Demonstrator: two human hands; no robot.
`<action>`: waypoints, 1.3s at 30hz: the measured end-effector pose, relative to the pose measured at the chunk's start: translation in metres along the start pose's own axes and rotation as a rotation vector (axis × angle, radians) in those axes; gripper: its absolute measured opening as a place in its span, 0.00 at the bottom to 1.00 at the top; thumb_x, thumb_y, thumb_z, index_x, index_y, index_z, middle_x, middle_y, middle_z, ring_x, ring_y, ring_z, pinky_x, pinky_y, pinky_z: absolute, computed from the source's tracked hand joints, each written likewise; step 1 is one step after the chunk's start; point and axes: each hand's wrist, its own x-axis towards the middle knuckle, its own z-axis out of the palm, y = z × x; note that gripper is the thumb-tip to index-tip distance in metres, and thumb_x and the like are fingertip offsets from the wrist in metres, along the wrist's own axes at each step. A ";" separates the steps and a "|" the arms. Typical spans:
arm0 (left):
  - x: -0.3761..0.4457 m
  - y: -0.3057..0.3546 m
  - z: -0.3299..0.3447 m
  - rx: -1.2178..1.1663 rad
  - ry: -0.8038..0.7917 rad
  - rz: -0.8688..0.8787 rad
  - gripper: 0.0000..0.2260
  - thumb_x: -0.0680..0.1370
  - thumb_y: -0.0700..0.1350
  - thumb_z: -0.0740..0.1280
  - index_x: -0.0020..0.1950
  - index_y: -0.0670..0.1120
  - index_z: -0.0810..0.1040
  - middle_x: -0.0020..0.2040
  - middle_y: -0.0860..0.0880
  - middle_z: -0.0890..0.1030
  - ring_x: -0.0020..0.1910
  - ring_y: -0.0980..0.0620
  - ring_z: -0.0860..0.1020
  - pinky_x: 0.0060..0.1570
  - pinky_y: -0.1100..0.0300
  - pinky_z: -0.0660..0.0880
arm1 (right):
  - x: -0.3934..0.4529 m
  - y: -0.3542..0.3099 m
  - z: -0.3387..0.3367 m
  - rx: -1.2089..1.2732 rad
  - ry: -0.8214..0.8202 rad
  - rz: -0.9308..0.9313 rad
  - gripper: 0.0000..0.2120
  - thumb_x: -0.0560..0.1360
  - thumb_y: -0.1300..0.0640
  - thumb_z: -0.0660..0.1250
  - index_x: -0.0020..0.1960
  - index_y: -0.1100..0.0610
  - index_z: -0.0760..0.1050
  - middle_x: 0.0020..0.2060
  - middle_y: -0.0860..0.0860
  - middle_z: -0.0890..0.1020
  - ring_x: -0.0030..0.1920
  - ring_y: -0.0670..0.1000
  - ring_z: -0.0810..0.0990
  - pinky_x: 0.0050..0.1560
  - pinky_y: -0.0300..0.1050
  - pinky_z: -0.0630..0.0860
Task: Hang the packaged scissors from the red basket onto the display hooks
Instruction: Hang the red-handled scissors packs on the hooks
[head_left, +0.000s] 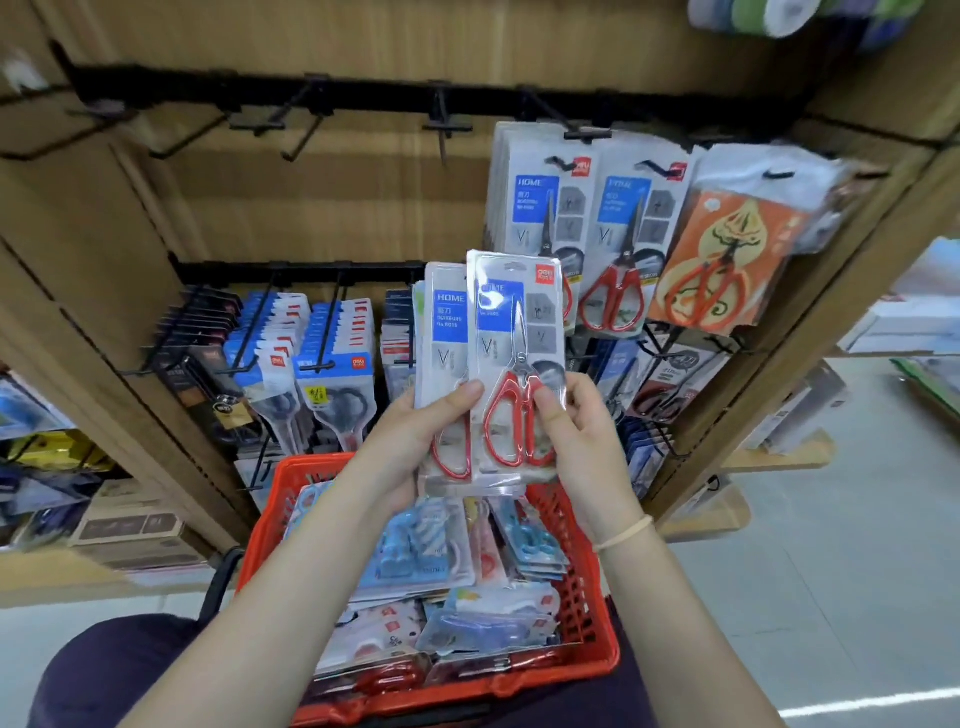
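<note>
Two packs of red-handled scissors are held upright above the red basket (582, 597). My left hand (415, 436) grips the rear pack (441, 338) at its lower left, thumb on the front. My right hand (576, 431) pinches the front pack (514, 332) at its lower right, thumb over the red handles. The basket rests on my lap and holds several more scissor packs (441, 545). On the top rail, empty black hooks (444, 130) stand left of hooks bearing matching scissor packs (540, 208).
A lower rail (311, 275) carries hooks full of blue and black packaged goods (332, 374). An orange scissor pack (727, 260) hangs at upper right. Wooden side panels (831, 291) frame the display. Shelves with boxes sit at left, grey floor at right.
</note>
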 end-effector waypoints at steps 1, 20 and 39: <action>0.001 0.005 0.003 0.023 -0.001 -0.003 0.24 0.68 0.46 0.74 0.64 0.45 0.80 0.54 0.41 0.87 0.50 0.44 0.86 0.52 0.47 0.83 | 0.004 -0.002 -0.003 -0.010 0.010 -0.017 0.07 0.81 0.45 0.65 0.55 0.47 0.76 0.40 0.52 0.83 0.41 0.54 0.81 0.47 0.56 0.77; 0.010 0.033 0.017 0.139 0.213 0.234 0.13 0.76 0.43 0.75 0.58 0.53 0.79 0.52 0.49 0.88 0.53 0.45 0.86 0.61 0.40 0.79 | 0.079 -0.040 -0.021 -0.092 0.178 -0.089 0.16 0.81 0.43 0.63 0.64 0.52 0.71 0.60 0.52 0.80 0.62 0.51 0.79 0.63 0.52 0.74; 0.024 0.031 0.034 0.144 0.163 0.250 0.24 0.65 0.52 0.79 0.59 0.49 0.83 0.53 0.47 0.87 0.55 0.44 0.85 0.58 0.45 0.81 | 0.047 -0.041 -0.010 -0.200 -0.059 -0.032 0.19 0.76 0.45 0.72 0.50 0.62 0.76 0.36 0.53 0.76 0.35 0.46 0.73 0.39 0.41 0.71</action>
